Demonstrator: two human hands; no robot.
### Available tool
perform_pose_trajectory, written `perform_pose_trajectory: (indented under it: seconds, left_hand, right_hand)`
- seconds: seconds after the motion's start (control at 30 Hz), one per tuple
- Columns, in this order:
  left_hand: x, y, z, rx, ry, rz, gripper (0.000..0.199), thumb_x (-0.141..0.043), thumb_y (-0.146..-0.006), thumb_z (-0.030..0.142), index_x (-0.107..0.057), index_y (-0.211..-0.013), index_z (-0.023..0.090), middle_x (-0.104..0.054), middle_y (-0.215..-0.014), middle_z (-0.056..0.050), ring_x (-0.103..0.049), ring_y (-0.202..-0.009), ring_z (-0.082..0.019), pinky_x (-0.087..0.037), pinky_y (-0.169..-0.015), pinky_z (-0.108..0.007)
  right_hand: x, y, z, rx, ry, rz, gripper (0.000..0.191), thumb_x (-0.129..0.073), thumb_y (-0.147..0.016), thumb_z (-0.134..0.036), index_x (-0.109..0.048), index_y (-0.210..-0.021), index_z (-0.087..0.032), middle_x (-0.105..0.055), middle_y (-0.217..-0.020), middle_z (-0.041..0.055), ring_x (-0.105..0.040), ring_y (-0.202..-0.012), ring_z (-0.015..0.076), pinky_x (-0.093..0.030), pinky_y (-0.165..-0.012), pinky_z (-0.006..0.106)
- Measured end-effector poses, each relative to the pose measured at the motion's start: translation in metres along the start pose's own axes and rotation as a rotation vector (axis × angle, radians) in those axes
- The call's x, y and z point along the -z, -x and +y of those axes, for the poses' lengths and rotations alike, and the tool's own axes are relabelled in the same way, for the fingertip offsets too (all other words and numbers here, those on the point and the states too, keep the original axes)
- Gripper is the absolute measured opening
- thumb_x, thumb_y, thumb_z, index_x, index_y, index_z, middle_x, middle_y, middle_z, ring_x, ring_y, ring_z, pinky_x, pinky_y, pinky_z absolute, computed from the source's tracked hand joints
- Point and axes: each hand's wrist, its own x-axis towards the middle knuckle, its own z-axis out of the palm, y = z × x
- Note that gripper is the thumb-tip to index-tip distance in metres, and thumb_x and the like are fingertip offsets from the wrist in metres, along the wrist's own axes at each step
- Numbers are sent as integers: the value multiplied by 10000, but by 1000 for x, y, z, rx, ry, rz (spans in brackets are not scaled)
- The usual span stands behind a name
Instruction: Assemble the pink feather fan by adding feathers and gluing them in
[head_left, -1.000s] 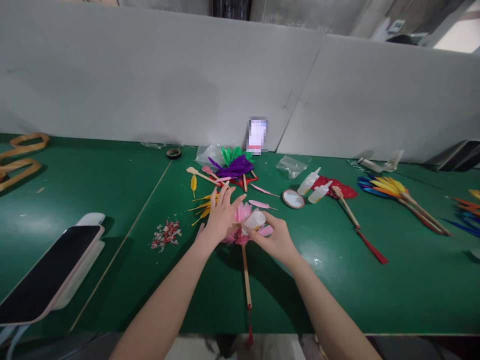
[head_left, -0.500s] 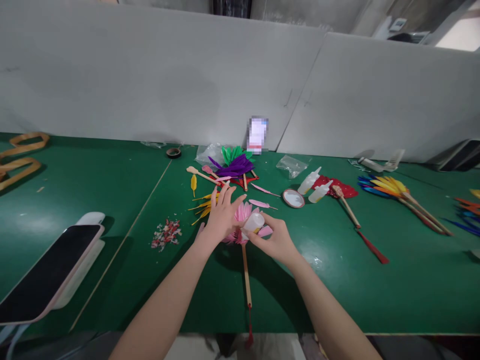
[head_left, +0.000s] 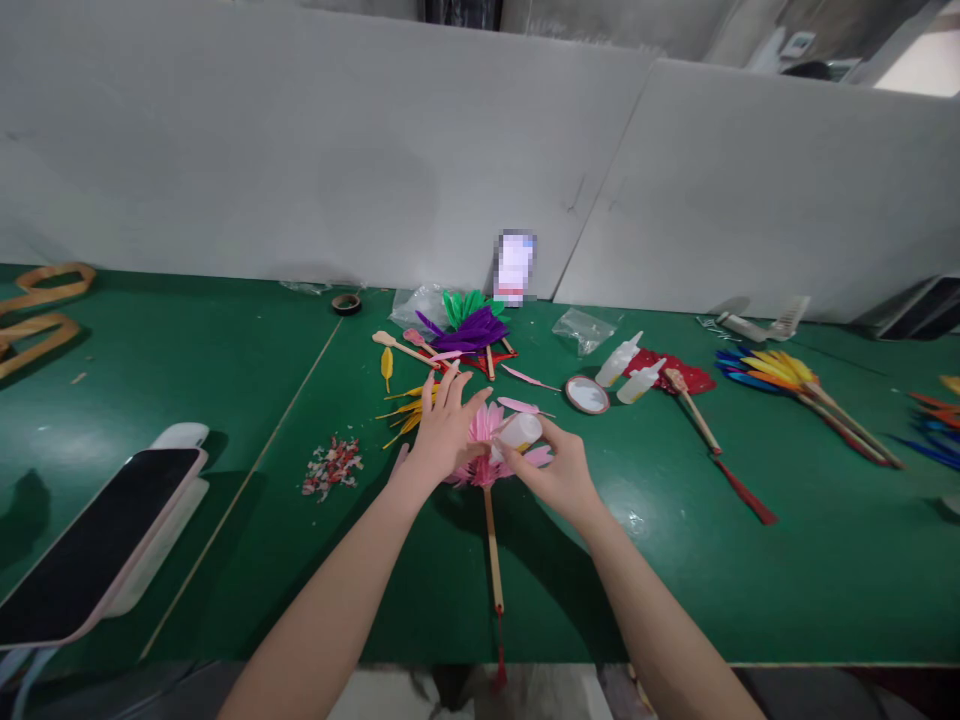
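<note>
A fan of pink feathers (head_left: 484,420) lies in front of me, its wooden handle (head_left: 493,550) and red tassel (head_left: 499,665) toward the table's near edge. Over the fan's left side rests my left hand (head_left: 444,430), fingers spread and apart, the thumb side close to the feathers. My right hand (head_left: 561,465) is closed round a small white glue bottle (head_left: 521,432), tilted with its tip down toward the middle of the fan. The exact spot where the tip meets the fan is hidden. Loose pink feathers (head_left: 525,406) lie just beyond.
Yellow feathers (head_left: 409,408), purple feathers (head_left: 472,332) and green feathers (head_left: 466,307) lie beyond my hands. Two more glue bottles (head_left: 641,382) stand by a round dish (head_left: 587,395) and a red fan (head_left: 686,372). Red and white scraps (head_left: 332,468) and a phone (head_left: 105,550) are at left.
My right hand has shifted slightly right with the glue bottle, which now leans over more to the side. The left hand has stayed almost still.
</note>
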Motion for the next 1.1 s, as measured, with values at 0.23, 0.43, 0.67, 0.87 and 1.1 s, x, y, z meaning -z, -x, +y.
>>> perform_pose_trajectory:
  seconds: [0.23, 0.43, 0.67, 0.87, 1.1]
  left_hand:
    - [0, 0, 0, -12, 28, 10, 667, -613, -708, 532, -493, -1280, 212, -374, -1367, -173, -194, -1348, -362, -74, -1079, -578]
    - [-1, 1, 0, -22, 20, 29, 677, -608, -717, 528, -473, -1299, 210, -375, -1364, -174, -190, -1352, -353, -69, -1082, -570]
    - [1, 0, 2, -3, -4, -1, 659, -630, -713, 489, -480, -1293, 214, -372, -1371, -174, -187, -1356, -353, -80, -1083, -573]
    - [1, -1, 4, 19, -32, -6, 626, -644, -722, 450, -492, -1283, 219, -385, -1372, -164, -199, -1357, -339, -91, -1089, -566]
    - [-3, 0, 0, -7, 9, 27, 671, -626, -708, 514, -493, -1288, 204, -380, -1369, -176, -212, -1344, -359, -80, -1080, -580]
  right_hand:
    - [-1, 1, -1, 13, 62, -51, 140, -607, -751, -309, -561, -738, -177, -553, -628, -20, -466, -561, 116, -391, -534, 213]
    - [0, 1, -3, 13, 57, -60, 117, -607, -740, -281, -557, -728, -175, -554, -624, -22, -480, -564, 116, -399, -550, 213]
    - [0, 2, -4, 19, 47, -100, 97, -618, -723, -255, -575, -735, -170, -559, -629, -20, -498, -565, 117, -401, -553, 214]
    - [2, 3, -5, 27, -18, -162, 63, -619, -716, -228, -590, -723, -171, -570, -639, -16, -499, -574, 119, -410, -560, 218]
    - [5, 0, -3, -15, -54, -39, 147, -623, -738, -306, -599, -761, -163, -591, -645, 4, -512, -585, 133, -429, -564, 235]
